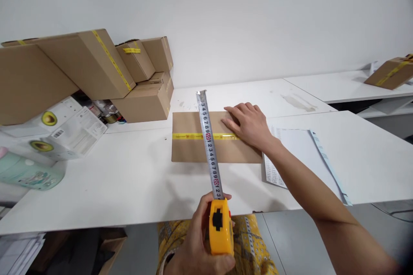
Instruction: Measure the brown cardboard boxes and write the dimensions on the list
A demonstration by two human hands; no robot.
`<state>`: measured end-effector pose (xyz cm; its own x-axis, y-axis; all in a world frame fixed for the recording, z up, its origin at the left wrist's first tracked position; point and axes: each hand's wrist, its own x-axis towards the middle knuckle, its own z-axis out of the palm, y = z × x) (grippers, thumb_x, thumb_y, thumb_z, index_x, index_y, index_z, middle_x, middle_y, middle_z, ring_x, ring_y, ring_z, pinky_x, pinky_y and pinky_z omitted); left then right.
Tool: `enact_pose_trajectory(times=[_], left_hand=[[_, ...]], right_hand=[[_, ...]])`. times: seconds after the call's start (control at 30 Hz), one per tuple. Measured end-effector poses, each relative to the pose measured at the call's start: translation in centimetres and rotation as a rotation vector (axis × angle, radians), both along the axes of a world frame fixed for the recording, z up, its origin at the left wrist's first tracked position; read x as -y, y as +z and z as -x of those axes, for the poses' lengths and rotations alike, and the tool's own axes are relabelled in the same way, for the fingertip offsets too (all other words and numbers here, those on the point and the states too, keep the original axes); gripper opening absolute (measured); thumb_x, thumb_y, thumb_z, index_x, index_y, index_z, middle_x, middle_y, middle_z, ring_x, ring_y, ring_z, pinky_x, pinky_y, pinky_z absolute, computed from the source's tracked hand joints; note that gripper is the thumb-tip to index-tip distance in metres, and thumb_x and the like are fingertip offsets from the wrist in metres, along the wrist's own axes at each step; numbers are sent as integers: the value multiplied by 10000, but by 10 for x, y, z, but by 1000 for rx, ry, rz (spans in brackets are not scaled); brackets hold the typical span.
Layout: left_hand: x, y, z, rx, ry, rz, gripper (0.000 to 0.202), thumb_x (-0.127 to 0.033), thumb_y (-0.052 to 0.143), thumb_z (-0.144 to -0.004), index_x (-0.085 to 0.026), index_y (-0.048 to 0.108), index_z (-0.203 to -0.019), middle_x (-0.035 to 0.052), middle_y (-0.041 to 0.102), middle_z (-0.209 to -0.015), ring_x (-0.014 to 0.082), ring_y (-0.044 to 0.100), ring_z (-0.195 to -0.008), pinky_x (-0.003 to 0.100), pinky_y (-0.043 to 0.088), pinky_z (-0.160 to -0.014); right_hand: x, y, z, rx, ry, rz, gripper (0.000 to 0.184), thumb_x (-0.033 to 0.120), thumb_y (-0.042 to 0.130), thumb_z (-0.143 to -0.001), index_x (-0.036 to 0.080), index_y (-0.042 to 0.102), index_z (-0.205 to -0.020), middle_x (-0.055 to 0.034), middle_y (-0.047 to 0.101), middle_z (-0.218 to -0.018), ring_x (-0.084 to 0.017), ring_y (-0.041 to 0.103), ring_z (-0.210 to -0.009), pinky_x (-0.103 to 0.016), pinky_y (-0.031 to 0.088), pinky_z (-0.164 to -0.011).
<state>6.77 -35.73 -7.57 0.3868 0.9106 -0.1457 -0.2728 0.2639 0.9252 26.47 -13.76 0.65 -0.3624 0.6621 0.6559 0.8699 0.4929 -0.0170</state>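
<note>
My left hand [200, 240] is wrapped round a yellow tape measure [222, 232] at the front edge of the table. Its silver blade [209, 150] is drawn out and reaches away across a brown cardboard box [190, 150]. The hooked end of the blade lies past the box's far edge; whether the blade touches the box I cannot tell. A strip of yellow printed tape runs along the top of the box. My right hand [250, 124] rests on the right part of the box with its fingers spread, holding nothing.
Several cardboard boxes [142, 99] are stacked at the left by the wall, near white cartons with avocado pictures [71, 129] and a mint-green bottle [29, 172]. Printed papers [297, 150] lie right of the box. Another taped box [390, 73] stands far right.
</note>
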Motion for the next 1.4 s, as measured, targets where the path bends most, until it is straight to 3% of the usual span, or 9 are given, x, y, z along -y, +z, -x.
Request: enact_pose_trajectory(times=[0.2,0.33,0.57,0.73,0.93,1.1,1.2,1.27,1.4], left_hand=[[11,-7,15,-153,-47,-35,912,-227,819,-540,-270,451,-1374,54,568,-1063,228,574,-949,311,485,-758],[13,-7,20,-321,-137,-24,894,-139,787,-540,-281,459,-1359,16,561,-1060,206,570,-949,306,472,-812],[11,0,28,-674,-291,-139,910,-203,820,-578,-284,453,-1407,50,585,-1314,267,567,-1136,382,458,-1017],[14,-14,35,-777,-349,-192,962,-270,875,-560,-293,469,-1432,87,560,-1400,326,549,-1210,453,429,-1076],[16,-23,43,-658,-105,-144,1229,-230,854,-634,-343,112,-1608,120,487,-1482,328,523,-1305,491,386,-1130],[22,-19,48,-578,34,-253,1130,-292,857,-679,-342,186,-1587,129,500,-1474,338,511,-1334,474,413,-1113],[22,-11,64,-679,231,-364,922,-340,836,-709,-332,372,-1506,129,437,-1532,337,538,-1308,461,458,-1070],[15,-6,84,-802,389,-441,820,-370,795,-754,-312,412,-1476,137,439,-1527,328,567,-1275,447,502,-1013],[-13,-4,135,-1174,660,-391,956,-457,769,-742,-263,296,-1549,146,570,-1380,333,636,-1156,456,558,-914]], right_hand=[[56,-39,8,69,105,-268,326,448,571,-974,200,655,-1168,-89,711,-1006,-236,571,-894,-371,392,-764],[81,-63,1,51,226,-193,245,254,583,-976,192,636,-1207,-102,722,-1108,-239,608,-993,-386,435,-824],[93,-37,-42,-1009,318,417,388,427,443,-1031,290,585,-1365,-61,700,-1029,-190,643,-814,-375,533,-717],[110,-24,-53,-1227,298,534,261,398,662,-927,290,708,-1161,11,618,-724,-126,528,-550,-310,479,-563],[154,-43,-24,-1051,509,538,240,231,584,-968,316,648,-1183,-3,698,-801,-141,637,-567,-283,538,-510],[179,-74,7,-543,644,275,511,55,535,-912,307,546,-1357,-23,731,-844,-164,654,-635,-290,516,-539],[166,-87,-22,-520,314,67,382,91,594,-884,311,654,-1192,-19,717,-780,-190,640,-631,-314,475,-548],[145,-93,-66,-539,-141,13,176,210,604,-905,296,705,-1021,-55,713,-813,-235,651,-707,-358,473,-612],[102,-112,-173,-434,-868,85,201,336,574,-873,222,697,-983,-237,671,-993,-398,562,-966,-430,343,-607]])
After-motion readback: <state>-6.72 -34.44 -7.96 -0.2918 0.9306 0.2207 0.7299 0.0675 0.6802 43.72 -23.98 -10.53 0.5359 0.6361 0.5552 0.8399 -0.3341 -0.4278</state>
